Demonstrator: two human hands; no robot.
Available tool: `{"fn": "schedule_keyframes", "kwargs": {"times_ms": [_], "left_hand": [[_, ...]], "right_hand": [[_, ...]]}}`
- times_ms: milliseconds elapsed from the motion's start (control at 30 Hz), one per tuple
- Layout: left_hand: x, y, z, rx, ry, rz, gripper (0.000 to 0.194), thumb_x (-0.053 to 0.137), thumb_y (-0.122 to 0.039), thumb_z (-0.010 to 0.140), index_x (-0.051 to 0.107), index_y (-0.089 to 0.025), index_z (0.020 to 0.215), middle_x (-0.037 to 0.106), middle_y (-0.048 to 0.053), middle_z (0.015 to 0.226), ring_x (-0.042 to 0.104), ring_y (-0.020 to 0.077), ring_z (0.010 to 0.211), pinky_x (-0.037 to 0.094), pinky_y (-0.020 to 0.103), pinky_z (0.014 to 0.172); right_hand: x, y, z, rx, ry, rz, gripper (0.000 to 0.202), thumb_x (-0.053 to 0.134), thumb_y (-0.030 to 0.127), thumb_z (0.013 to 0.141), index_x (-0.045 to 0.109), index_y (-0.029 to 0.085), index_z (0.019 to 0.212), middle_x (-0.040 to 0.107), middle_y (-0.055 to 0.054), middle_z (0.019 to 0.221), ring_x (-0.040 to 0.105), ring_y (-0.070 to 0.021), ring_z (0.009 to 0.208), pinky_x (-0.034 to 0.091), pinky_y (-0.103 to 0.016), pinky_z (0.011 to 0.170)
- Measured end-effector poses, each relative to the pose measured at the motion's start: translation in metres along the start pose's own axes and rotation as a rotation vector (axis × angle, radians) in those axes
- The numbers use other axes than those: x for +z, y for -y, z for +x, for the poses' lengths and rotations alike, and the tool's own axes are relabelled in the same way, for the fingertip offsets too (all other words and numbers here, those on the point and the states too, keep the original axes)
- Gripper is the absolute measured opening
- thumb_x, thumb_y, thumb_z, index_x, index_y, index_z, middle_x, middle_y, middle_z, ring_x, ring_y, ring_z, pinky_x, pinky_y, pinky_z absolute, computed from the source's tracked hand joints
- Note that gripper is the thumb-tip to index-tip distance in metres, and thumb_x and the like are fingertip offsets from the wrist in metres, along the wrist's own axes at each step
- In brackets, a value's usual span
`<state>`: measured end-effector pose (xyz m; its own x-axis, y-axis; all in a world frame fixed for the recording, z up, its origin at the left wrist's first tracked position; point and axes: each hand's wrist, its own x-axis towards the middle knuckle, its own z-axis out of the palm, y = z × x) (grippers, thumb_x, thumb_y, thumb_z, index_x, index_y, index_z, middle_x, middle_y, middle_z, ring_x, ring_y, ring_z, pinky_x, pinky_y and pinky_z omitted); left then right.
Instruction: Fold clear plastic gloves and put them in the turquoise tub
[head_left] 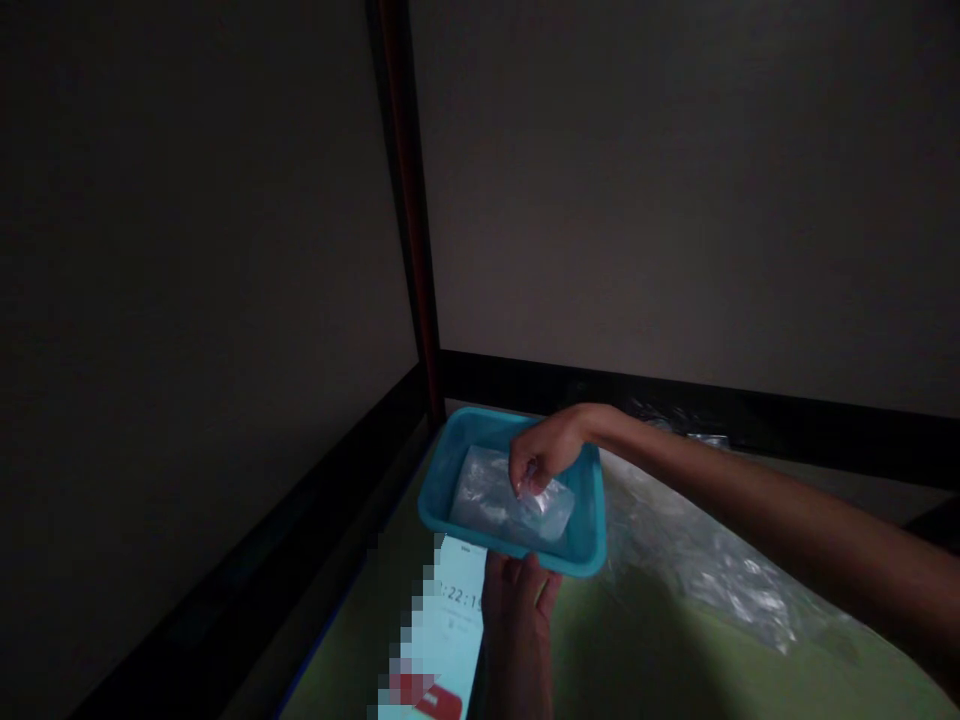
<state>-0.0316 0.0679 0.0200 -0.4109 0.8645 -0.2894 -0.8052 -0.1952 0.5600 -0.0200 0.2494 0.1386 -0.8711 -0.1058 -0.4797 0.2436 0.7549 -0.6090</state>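
A blue plastic basin is tilted toward me, with clear plastic bags lying in a flat stack inside it. My left hand grips the basin's near rim from below. Over the basin, my right hand is closed in a pinch on a bit of the clear plastic, fingertips pointing down. How many layers it pinches cannot be made out.
Beside my left forearm, a lit phone displays a running time, its left part pixelated. Crumpled clear plastic spreads over the green mat at the right. Dark-trimmed walls meet at a wooden post behind.
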Motion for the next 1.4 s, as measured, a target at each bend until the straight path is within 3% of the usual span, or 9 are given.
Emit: {"fn": "schedule_keyframes", "kwargs": {"times_ms": [100,233,400,567,667,767,933,1133,1400], "left_hand": [[-0.001,0.002,0.002,0.002,-0.058,-0.022,0.053,0.081,-0.033,0.057,0.056,-0.024,0.103,0.063,0.008,0.107,0.062,0.027,0.099,0.046,0.044,0.089],[-0.004,0.002,0.005,-0.054,-0.065,-0.053,0.055,0.084,-0.029,0.052,0.056,-0.024,0.099,0.064,0.007,0.103,0.063,0.0272,0.097,0.046,0.045,0.089],[-0.006,0.001,0.006,-0.048,-0.042,-0.095,0.05,0.083,-0.025,0.057,0.056,-0.024,0.099,0.064,0.006,0.102,0.063,0.0253,0.096,0.048,0.044,0.087],[-0.006,0.001,0.007,-0.08,-0.055,-0.087,0.051,0.084,-0.023,0.053,0.058,-0.024,0.096,0.064,0.005,0.101,0.063,0.0241,0.095,0.049,0.042,0.087],[-0.004,0.0,0.006,-0.056,-0.056,-0.067,0.053,0.084,-0.026,0.054,0.057,-0.025,0.1,0.063,0.007,0.107,0.061,0.0265,0.102,0.048,0.042,0.088],[0.0,0.0,0.003,-0.02,-0.063,-0.034,0.052,0.082,-0.03,0.056,0.057,-0.025,0.102,0.062,0.008,0.109,0.06,0.0285,0.103,0.048,0.043,0.086],[0.0,0.002,0.004,-0.007,-0.066,0.01,0.053,0.081,-0.034,0.054,0.059,-0.025,0.101,0.064,0.008,0.103,0.063,0.0264,0.095,0.049,0.042,0.084],[-0.001,0.002,0.006,-0.023,-0.086,0.028,0.058,0.082,-0.036,0.053,0.058,-0.025,0.104,0.063,0.007,0.102,0.062,0.0261,0.095,0.048,0.043,0.085],[0.004,-0.001,0.004,-0.018,-0.071,0.029,0.056,0.081,-0.037,0.054,0.059,-0.024,0.103,0.062,0.007,0.098,0.061,0.0256,0.095,0.048,0.042,0.086]], "right_hand": [[0.004,-0.01,0.014,0.045,0.14,-0.092,0.013,0.064,0.004,0.07,0.068,0.009,0.081,0.066,-0.001,0.075,0.061,-0.0169,0.075,0.047,-0.027,0.069],[0.012,-0.02,0.025,0.086,0.25,-0.184,0.031,0.054,0.031,0.087,0.054,0.016,0.114,0.057,-0.007,0.115,0.059,-0.0214,0.095,0.05,-0.041,0.079],[0.019,-0.024,0.027,0.099,0.269,-0.227,0.032,0.054,0.031,0.088,0.053,0.016,0.116,0.056,-0.008,0.116,0.058,-0.0211,0.096,0.05,-0.041,0.079],[0.02,-0.013,0.026,0.094,0.208,-0.222,0.027,0.058,0.025,0.085,0.057,0.015,0.11,0.059,-0.007,0.11,0.059,-0.0201,0.093,0.049,-0.038,0.079],[0.017,-0.003,0.022,0.098,0.118,-0.215,0.026,0.068,0.004,0.068,0.064,0.011,0.093,0.064,-0.004,0.092,0.06,-0.0189,0.086,0.046,-0.028,0.075],[0.015,0.002,0.016,0.12,0.015,-0.211,0.035,0.07,0.0,0.06,0.064,0.01,0.093,0.063,-0.003,0.087,0.059,-0.0178,0.081,0.044,-0.025,0.066],[0.018,0.0,0.011,0.174,-0.101,-0.22,0.033,0.061,0.0,0.066,0.059,0.012,0.097,0.061,-0.001,0.084,0.056,-0.0143,0.075,0.041,-0.023,0.062],[0.023,-0.002,0.015,0.216,-0.134,-0.291,0.038,0.057,-0.001,0.068,0.056,0.013,0.103,0.062,-0.001,0.08,0.057,-0.0146,0.072,0.04,-0.022,0.058],[0.034,-0.004,0.01,0.262,-0.257,-0.461,0.038,0.06,0.011,0.073,0.053,0.016,0.11,0.063,-0.009,0.1,0.059,-0.0239,0.088,0.041,-0.03,0.068]]}}
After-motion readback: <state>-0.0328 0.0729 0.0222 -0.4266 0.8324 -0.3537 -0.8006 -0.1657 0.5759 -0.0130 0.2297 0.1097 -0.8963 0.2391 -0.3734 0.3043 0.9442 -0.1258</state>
